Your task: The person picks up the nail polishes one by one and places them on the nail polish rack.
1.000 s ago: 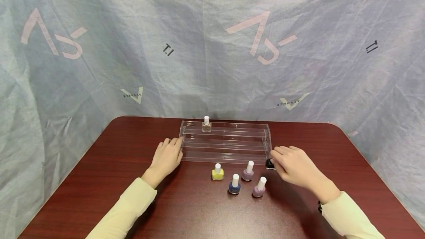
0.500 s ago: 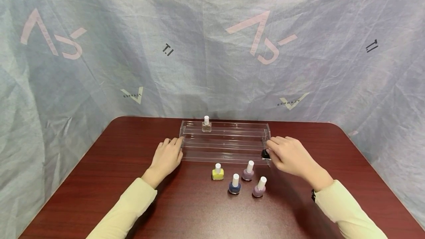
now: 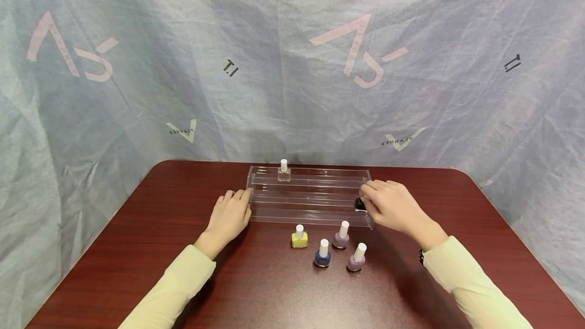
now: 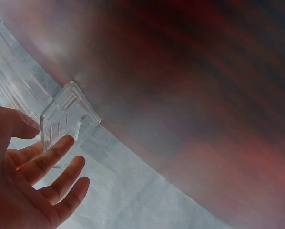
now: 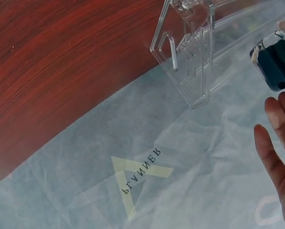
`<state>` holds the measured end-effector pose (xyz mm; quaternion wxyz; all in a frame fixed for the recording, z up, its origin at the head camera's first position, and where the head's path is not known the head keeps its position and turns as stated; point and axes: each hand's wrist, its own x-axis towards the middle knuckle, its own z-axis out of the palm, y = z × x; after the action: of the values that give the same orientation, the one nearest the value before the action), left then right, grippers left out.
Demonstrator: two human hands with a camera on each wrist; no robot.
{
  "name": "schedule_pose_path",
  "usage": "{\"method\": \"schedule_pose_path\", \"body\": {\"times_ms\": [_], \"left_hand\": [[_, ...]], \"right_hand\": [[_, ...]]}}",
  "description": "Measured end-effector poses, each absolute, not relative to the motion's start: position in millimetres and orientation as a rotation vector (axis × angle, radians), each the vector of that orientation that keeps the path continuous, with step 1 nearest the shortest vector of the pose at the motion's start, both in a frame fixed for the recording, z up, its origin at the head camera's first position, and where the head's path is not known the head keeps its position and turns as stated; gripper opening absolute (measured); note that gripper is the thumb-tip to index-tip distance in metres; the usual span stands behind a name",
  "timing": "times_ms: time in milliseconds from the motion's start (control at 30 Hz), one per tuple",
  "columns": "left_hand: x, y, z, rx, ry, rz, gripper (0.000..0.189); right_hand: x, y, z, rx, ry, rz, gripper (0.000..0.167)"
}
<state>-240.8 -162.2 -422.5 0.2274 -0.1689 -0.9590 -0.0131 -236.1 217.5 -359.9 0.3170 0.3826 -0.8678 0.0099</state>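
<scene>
A clear stepped acrylic rack (image 3: 308, 193) stands toward the back of the table, its end panel (image 4: 68, 112) close up in the left wrist view. My left hand (image 3: 230, 214) holds the rack's left end, thumb and fingers on either side of the panel. Up over the rack's right end, my right hand (image 3: 394, 206) pinches a dark nail polish bottle (image 5: 277, 63) near its cap; fingers hide the cap in the head view. On the top tier, toward the left, stands a nail polish bottle with a white cap (image 3: 284, 173).
In front of the rack, a yellow nail polish bottle (image 3: 299, 239), a dark blue one (image 3: 323, 258) and two mauve ones, one nearer the rack (image 3: 341, 239) and one nearer me (image 3: 356, 262), stand on the reddish-brown table (image 3: 274, 293). A grey cloth (image 3: 292, 90) hangs behind.
My right hand has carried the dark nail polish bottle up and leftward, from beside the rack's front right corner to over its right end. The left hand has stayed in place.
</scene>
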Motion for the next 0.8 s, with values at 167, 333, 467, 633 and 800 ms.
{"method": "schedule_pose_path", "body": {"times_ms": [167,333,467,633,800], "left_hand": [[-240.9,-162.7,-423.0,-0.464,-2.634,-0.043,0.041],[-241.0,-162.6,-422.9,-0.468,-2.635,-0.047,0.04],[-240.8,-162.8,-423.6,-0.47,-2.636,-0.046,0.04],[-241.3,-163.1,-425.2,-0.47,-2.63,-0.045,0.04],[-242.7,-163.2,-426.3,-0.471,-2.616,-0.046,0.041]], "right_hand": [[-242.0,215.2,-359.9,1.004,-2.306,0.029,0.006],[-246.8,212.6,-359.7,0.999,-2.313,0.021,0.006],[-251.1,209.4,-358.2,0.989,-2.318,0.017,0.008],[-257.8,205.1,-357.2,0.987,-2.31,0.019,0.006],[-264.9,201.2,-355.2,0.998,-2.291,0.036,0.004]]}}
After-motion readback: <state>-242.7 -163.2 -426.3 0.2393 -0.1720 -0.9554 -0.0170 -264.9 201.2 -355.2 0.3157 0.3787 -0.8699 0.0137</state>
